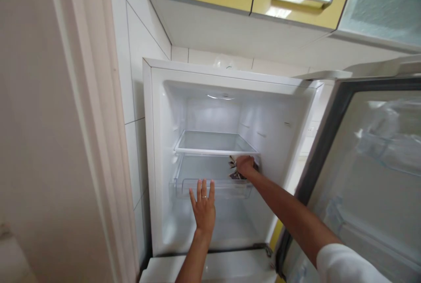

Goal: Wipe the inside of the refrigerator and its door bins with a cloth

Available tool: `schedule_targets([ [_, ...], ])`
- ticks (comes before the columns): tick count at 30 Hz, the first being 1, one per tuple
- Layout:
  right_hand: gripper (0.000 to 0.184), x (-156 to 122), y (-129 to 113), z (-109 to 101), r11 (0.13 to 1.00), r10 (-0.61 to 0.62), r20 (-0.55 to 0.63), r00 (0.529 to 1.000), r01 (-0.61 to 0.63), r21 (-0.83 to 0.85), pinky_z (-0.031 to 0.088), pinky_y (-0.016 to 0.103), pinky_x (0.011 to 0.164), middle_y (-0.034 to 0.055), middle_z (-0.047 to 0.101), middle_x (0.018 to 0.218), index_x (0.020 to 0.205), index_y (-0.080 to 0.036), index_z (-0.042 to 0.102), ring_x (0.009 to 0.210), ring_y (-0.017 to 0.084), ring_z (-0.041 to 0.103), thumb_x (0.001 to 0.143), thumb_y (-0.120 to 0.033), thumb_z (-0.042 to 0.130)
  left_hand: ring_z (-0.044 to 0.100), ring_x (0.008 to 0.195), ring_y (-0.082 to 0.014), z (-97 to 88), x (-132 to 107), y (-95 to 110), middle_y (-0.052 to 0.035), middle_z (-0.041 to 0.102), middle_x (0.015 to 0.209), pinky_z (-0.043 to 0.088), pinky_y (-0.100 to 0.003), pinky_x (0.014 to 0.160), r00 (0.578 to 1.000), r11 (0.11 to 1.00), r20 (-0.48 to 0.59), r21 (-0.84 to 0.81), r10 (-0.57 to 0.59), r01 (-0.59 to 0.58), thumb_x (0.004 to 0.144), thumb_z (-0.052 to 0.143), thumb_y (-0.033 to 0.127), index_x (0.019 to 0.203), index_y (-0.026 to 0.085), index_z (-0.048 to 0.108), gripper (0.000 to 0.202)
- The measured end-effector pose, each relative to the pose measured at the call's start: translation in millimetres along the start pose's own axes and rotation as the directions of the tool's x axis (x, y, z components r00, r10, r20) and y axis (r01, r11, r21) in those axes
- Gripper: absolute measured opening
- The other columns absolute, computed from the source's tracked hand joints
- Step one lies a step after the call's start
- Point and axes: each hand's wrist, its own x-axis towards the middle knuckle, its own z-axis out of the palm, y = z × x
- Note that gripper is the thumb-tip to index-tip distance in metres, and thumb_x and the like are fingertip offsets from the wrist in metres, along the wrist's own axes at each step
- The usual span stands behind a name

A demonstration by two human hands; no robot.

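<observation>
Right hand (245, 165): grip closed around patterned cloth (237, 175), perhaps bunched to fit beneath the upper shelf (210, 141).
Left hand (204, 210): spread, holding nothing, perhaps for balance.
Cloth: inside the fridge (148, 160), rightward.

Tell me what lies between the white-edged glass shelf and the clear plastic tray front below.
In the head view, the right hand, holding a dark-and-pale patterned cloth.

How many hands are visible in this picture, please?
2. The left hand, open, is in front of the clear drawer; the right hand, partly hidden, is at the patterned cloth below the upper shelf.
</observation>
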Motion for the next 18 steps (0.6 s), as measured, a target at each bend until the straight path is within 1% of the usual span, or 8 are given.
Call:
schedule_targets([
  [2,0.012,-14.4,-3.1,-9.2,0.997,0.022,-0.043,0.999,-0.026,-0.076,0.042,0.064,0.106,0.0276,0.071,0.111,0.081,-0.015,0.071,0.131,0.045,0.055,0.081,-0.027,0.068,0.046,0.146,-0.0322,-4.3,0.3,2.8,-0.0131,0.054,0.154,0.032,-0.067,0.12,1.0,1.0,0.027,0.005,-0.015,0.015,0.089,0.062,0.012,0.148,0.028,0.054,0.061],
  [4,0.013,-25.9,-6.3,-19.1,0.993,0.04,-0.055,0.998,-0.046,-0.107,0.039,0.063,0.11,0.0274,0.069,0.12,0.086,-0.015,0.073,0.136,0.045,0.051,0.078,-0.025,0.07,0.045,0.148,-0.0318,-9.2,1.1,5.9,-0.0127,0.052,0.156,0.032,-0.067,0.12,0.998,1.0,0.049,0.007,-0.029,0.028,0.091,0.057,0.01,0.149,0.028,0.053,0.06],
  [7,0.018,-36.7,-12.9,-29.8,0.995,0.074,-0.044,0.996,-0.077,-0.069,0.044,0.053,0.107,0.0216,0.072,0.12,0.09,-0.018,0.074,0.133,0.04,0.055,0.073,-0.024,0.073,0.041,0.15,-0.0316,-17.5,3.3,10.8,-0.0131,0.05,0.157,0.03,-0.068,0.12,0.994,0.998,0.096,0.011,-0.057,0.056,0.09,0.049,0.004,0.15,0.026,0.053,0.063],
  [10,0.024,-41.0,-21.4,-32.2,0.993,0.094,0.006,0.996,-0.094,0.067,0.05,0.043,0.101,0.0125,0.075,0.115,0.092,-0.022,0.074,0.125,0.034,0.062,0.068,-0.025,0.077,0.038,0.152,-0.0325,-25.4,6.2,14.2,-0.0146,0.047,0.159,0.029,-0.07,0.119,0.984,0.997,0.164,0.023,-0.077,0.074,0.088,0.045,0.001,0.151,0.024,0.051,0.067],
  [12,0.029,-41.9,-27.1,-29.5,0.973,0.103,0.066,0.992,-0.114,0.199,0.052,0.038,0.096,0.0075,0.076,0.112,0.095,-0.024,0.072,0.119,0.03,0.065,0.066,-0.024,0.078,0.036,0.153,-0.0324,-29.8,8.0,15.3,-0.015,0.044,0.161,0.029,-0.071,0.118,0.976,0.997,0.205,0.03,-0.074,0.07,0.087,0.044,0.0,0.151,0.024,0.05,0.069],
  [14,0.029,-42.5,-32.3,-24.3,0.923,0.109,0.172,0.979,-0.164,0.349,0.055,0.038,0.09,0.0056,0.077,0.106,0.096,-0.023,0.071,0.108,0.027,0.069,0.068,-0.025,0.076,0.034,0.154,-0.0319,-33.4,9.6,15.7,-0.0147,0.042,0.162,0.029,-0.072,0.118,0.968,0.998,0.243,0.034,-0.067,0.061,0.086,0.042,-0.002,0.152,0.025,0.049,0.072],
  [16,0.023,-43.7,-37.5,-16.5,0.837,0.086,0.326,0.941,-0.246,0.489,0.058,0.041,0.082,0.0065,0.077,0.094,0.095,-0.02,0.069,0.092,0.026,0.071,0.074,-0.028,0.071,0.033,0.154,-0.0318,-36.5,11.2,15.7,-0.0148,0.041,0.162,0.029,-0.072,0.118,0.959,0.998,0.275,0.035,-0.068,0.061,0.084,0.041,-0.003,0.153,0.024,0.048,0.074],
  [18,0.02,-45.5,-43.9,-5.3,0.723,0.007,0.477,0.879,-0.334,0.605,0.059,0.045,0.077,0.0072,0.075,0.084,0.093,-0.018,0.067,0.081,0.025,0.071,0.081,-0.033,0.064,0.031,0.155,-0.0321,-39.0,12.8,14.7,-0.015,0.039,0.163,0.029,-0.071,0.118,0.951,0.997,0.299,0.027,-0.072,0.067,0.083,0.043,-0.003,0.154,0.024,0.047,0.076],
])
